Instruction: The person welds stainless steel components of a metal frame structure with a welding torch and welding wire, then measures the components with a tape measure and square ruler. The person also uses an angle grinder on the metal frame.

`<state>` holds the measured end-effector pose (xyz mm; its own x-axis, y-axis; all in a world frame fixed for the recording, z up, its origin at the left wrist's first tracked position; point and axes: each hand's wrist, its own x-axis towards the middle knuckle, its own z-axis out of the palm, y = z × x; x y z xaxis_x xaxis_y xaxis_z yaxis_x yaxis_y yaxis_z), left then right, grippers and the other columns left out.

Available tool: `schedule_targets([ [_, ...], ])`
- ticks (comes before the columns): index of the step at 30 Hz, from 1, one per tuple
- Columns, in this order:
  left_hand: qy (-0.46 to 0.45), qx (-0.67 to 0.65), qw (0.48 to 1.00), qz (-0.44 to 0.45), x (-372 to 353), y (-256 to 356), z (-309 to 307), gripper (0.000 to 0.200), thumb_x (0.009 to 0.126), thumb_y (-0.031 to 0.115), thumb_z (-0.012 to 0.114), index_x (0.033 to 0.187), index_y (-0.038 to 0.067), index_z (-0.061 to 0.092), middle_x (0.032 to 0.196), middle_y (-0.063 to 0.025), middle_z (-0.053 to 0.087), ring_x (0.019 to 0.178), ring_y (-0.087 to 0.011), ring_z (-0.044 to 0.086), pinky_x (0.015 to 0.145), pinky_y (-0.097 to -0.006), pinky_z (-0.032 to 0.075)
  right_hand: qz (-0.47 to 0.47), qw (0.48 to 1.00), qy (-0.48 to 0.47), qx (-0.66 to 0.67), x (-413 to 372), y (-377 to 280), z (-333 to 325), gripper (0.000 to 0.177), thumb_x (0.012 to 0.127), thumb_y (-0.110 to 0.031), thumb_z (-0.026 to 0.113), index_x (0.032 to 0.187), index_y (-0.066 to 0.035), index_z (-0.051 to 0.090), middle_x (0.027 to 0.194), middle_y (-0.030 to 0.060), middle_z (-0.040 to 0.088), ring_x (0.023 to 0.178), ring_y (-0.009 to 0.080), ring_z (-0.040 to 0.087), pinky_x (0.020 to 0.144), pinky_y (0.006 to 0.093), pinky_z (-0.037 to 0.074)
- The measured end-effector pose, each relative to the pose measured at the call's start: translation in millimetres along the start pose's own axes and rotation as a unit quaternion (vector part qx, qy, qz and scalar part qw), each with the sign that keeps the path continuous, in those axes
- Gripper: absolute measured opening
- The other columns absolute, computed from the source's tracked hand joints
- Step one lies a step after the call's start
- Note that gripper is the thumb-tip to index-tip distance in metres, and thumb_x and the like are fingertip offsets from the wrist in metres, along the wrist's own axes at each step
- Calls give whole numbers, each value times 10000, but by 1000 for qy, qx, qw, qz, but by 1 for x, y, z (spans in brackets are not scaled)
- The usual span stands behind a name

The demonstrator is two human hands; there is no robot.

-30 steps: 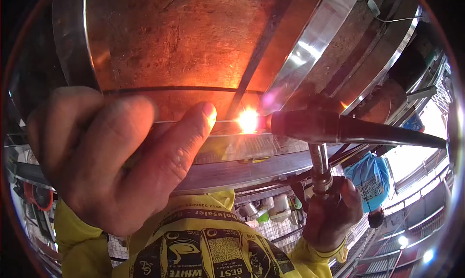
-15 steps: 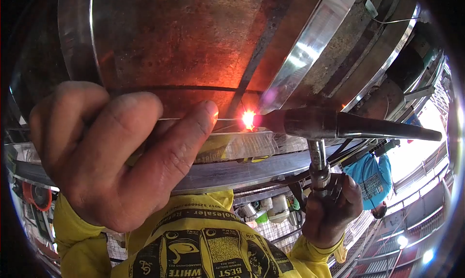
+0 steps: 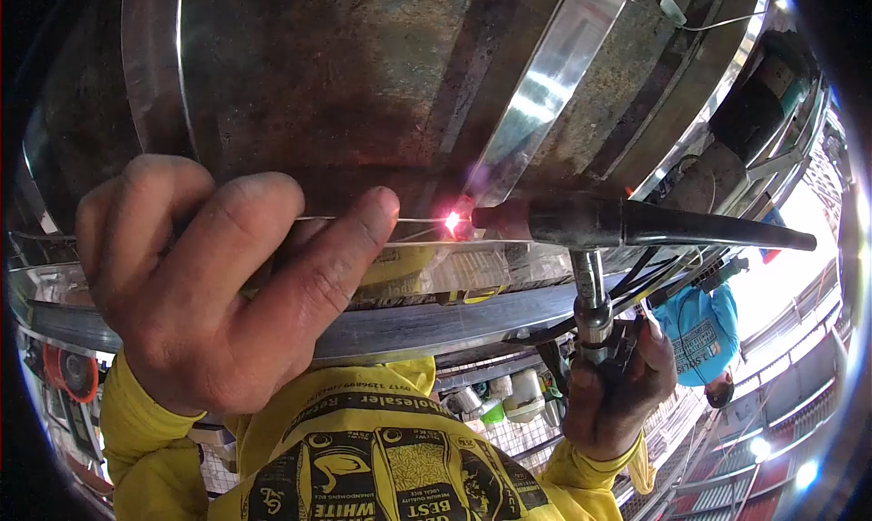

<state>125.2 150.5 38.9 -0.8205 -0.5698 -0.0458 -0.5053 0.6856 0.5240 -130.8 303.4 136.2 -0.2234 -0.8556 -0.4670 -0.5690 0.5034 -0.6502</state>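
Observation:
My left hand [image 3: 218, 285] is closed at the left, its thumb and curled fingers pinching a thin metal rod [image 3: 418, 220] that points right. Close to the rod's tip, a small bright spot [image 3: 452, 221] glows pink-white on a metal edge. The nozzle end of a black welding torch [image 3: 581, 223] is just right of that spot. My right hand [image 3: 622, 385] is wrapped round the torch's metal lower part, below its black body. Above both hands is a large brownish metal surface [image 3: 363, 76] crossed by a shiny strip [image 3: 554, 76].
A curved grey metal bar [image 3: 427, 326] runs below the rod. Beyond my right hand, a person in a blue shirt [image 3: 699, 330] appears upside down. Containers [image 3: 522, 394] and wire mesh lie behind my yellow printed shirt [image 3: 391, 466]. Cables [image 3: 649, 280] pass near the torch.
The bright spot and torch nozzle have shifted slightly left. The spot is smaller, and the orange-red glow on the metal has faded. My left hand still pinches the rod.

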Motion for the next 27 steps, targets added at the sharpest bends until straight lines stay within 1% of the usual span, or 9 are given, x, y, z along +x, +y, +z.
schedule_targets([
  [3, 1, 10, 1000, 0, -2, 2, 3, 426, 748, 98, 686, 1148, 228, 754, 831, 1, 543, 772, -213, 438, 691, -345, 374, -5, 1000, -2, -6, -3, 4, 1, 617, 854, 67, 630, 1406, -117, 427, 1044, 167, 626, 862, 221, 622, 726, 323, 500],
  [10, 31, 23, 999, 18, -11, 5, 14, 401, 759, 118, 700, 1143, 223, 756, 817, 6, 532, 780, -207, 433, 690, -340, 368, 3, 1000, -13, -12, -11, 11, 5, 594, 848, 55, 625, 1386, -118, 441, 998, 154, 619, 815, 202, 599, 698, 314, 490],
  [16, 32, 22, 999, 21, -5, -1, 6, 394, 758, 118, 709, 1137, 212, 759, 817, 2, 537, 784, -206, 441, 693, -339, 371, 10, 999, -16, -45, -1, -2, 2, 621, 819, 77, 627, 1379, -127, 453, 995, 153, 622, 798, 199, 600, 682, 303, 488],
  [20, 31, 26, 999, 31, -1, -7, 0, 380, 764, 114, 705, 1129, 204, 761, 824, 1, 552, 779, -207, 450, 690, -341, 384, 5, 998, -26, -65, 9, -11, -2, 616, 824, 62, 641, 1380, -131, 457, 1004, 166, 629, 798, 217, 624, 667, 312, 504],
  [22, 59, 3, 998, 13, 6, -13, -6, 367, 779, 106, 692, 1127, 199, 760, 832, 2, 563, 770, -204, 455, 681, -343, 387, 5, 994, -45, -96, 18, -21, -6, 612, 830, 49, 647, 1383, -133, 457, 1007, 174, 634, 801, 229, 642, 658, 319, 517],
  [24, 114, -42, 992, -26, 2, -3, 9, 353, 799, 94, 672, 1127, 194, 757, 838, 1, 575, 759, -199, 459, 665, -344, 386, 5, 993, -66, -96, 14, -16, -7, 615, 827, 40, 655, 1383, -130, 458, 1004, 178, 637, 794, 241, 655, 646, 327, 524],
  [26, 87, -31, 996, -13, 1, -6, 4, 357, 814, 77, 657, 1136, 196, 753, 834, 1, 578, 749, -194, 455, 656, -342, 385, 1, 995, -79, -56, 13, -10, -9, 624, 814, 39, 664, 1381, -123, 460, 998, 180, 640, 779, 250, 663, 632, 333, 527],
  [27, 69, -18, 997, -3, 1, -8, 2, 370, 813, 66, 656, 1145, 202, 750, 830, 2, 572, 750, -192, 450, 662, -339, 383, -7, 995, -65, -75, 12, -11, -7, 639, 804, 47, 668, 1382, -129, 460, 997, 180, 639, 768, 246, 656, 629, 330, 521],
])
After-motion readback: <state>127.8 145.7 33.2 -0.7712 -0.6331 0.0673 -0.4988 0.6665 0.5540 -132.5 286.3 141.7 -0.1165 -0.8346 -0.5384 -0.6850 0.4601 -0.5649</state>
